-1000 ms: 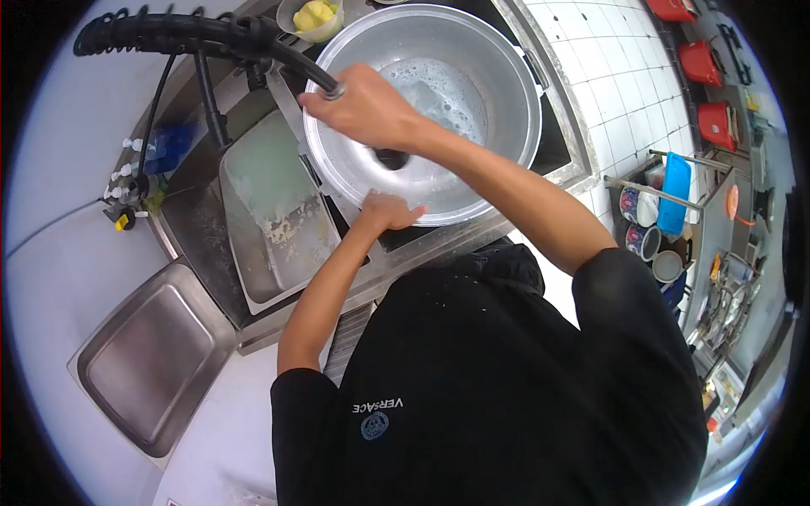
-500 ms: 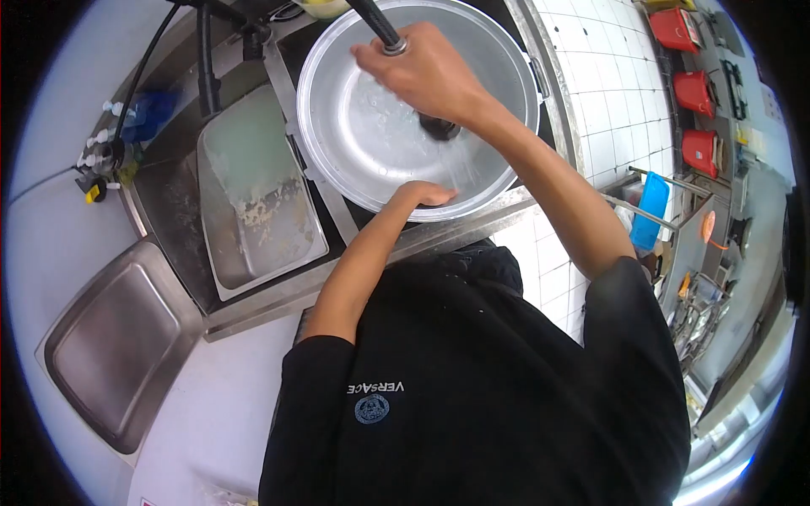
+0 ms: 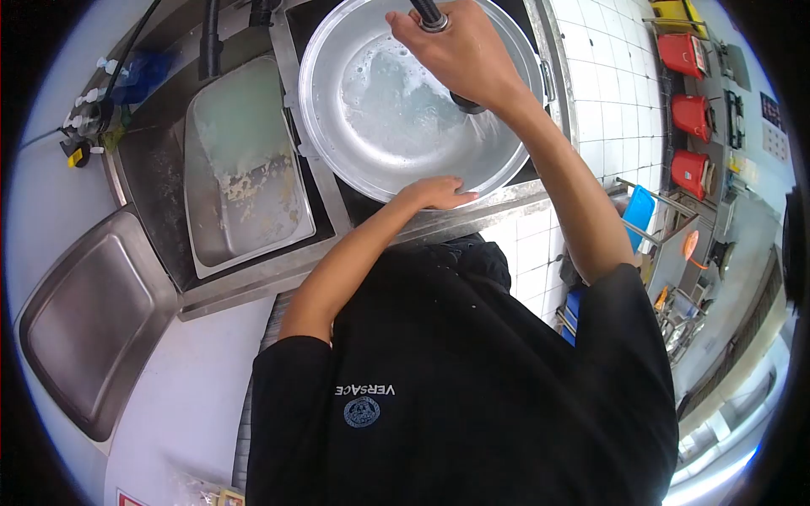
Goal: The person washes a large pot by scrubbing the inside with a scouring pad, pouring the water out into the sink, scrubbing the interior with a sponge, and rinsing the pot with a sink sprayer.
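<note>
A large round metal pot (image 3: 371,160) stands over the sink, with cloudy, bubbly water in its bottom. Above its right side my right hand (image 3: 468,55) is closed around a black spray hose (image 3: 429,12). The dark spray head (image 3: 467,104) shows below that hand, and water streams from it onto the pot's inner wall. My left hand (image 3: 440,193) rests on the pot's near rim, its thumb and fingers apart, holding nothing that shows.
Left of the pot, a steel pan (image 3: 249,221) with water and food residue sits in the sink. Another steel pan (image 3: 89,320) lies at the far left. Red bins (image 3: 690,115) and a blue tray (image 3: 639,211) are at the right.
My right hand has moved rightward over the pot with the spray hose. My left hand has shifted right along the near rim. The view has shifted too.
</note>
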Tool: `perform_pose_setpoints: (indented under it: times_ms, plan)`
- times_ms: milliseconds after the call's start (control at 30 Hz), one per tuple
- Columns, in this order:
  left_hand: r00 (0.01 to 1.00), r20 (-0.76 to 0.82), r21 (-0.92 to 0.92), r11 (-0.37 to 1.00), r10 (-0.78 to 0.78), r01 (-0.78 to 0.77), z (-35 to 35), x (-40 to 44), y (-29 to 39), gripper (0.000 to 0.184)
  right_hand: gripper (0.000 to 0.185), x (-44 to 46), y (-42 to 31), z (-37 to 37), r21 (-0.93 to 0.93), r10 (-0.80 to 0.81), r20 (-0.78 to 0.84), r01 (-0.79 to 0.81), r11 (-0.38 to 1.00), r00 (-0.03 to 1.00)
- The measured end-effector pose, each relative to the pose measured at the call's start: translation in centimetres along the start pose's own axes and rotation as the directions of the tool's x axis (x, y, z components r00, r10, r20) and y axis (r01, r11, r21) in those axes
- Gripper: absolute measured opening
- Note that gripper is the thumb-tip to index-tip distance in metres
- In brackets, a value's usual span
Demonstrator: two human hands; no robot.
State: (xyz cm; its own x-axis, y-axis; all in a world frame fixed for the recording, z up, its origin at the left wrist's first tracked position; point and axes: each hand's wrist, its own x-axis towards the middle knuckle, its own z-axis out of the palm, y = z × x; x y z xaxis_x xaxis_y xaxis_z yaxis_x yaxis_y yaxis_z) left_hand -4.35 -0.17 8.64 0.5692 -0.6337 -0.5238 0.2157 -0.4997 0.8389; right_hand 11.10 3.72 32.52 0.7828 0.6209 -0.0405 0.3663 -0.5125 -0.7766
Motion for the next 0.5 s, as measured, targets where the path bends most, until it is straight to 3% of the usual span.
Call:
perform_pose_setpoints:
  times_ms: [133,200,267,433,500]
  plan:
    - [0.981,-0.153,-0.051,0.99,0.121,-0.13,1.5,2.0,-0.5,0.072,0.044,-0.3,-0.4,-0.2,0.033,0.043,0.02,-0.044,0.998,0.999]
    - [0.886,-0.362,-0.045,0.944,0.29,-0.328,2.7,2.8,-1.2,0.06,0.045,-0.2,-0.4,-0.1,0.03,0.067,0.005,-0.067,0.997,0.998]
    - [0.906,-0.329,-0.077,0.948,0.267,-0.307,2.4,3.3,-1.3,0.059,0.045,-0.1,-0.2,-0.2,0.028,0.069,0.097,-0.072,0.997,0.993]
    - [0.95,-0.237,-0.086,0.969,0.205,-0.231,1.7,3.4,-1.1,0.056,0.044,0.0,-0.5,-0.1,0.035,0.075,0.025,-0.076,0.996,0.997]
    - [0.937,-0.18,-0.177,0.927,0.3,-0.331,1.4,2.6,-1.8,0.061,0.043,0.0,-0.4,-0.1,0.005,0.048,0.024,-0.048,0.999,0.999]
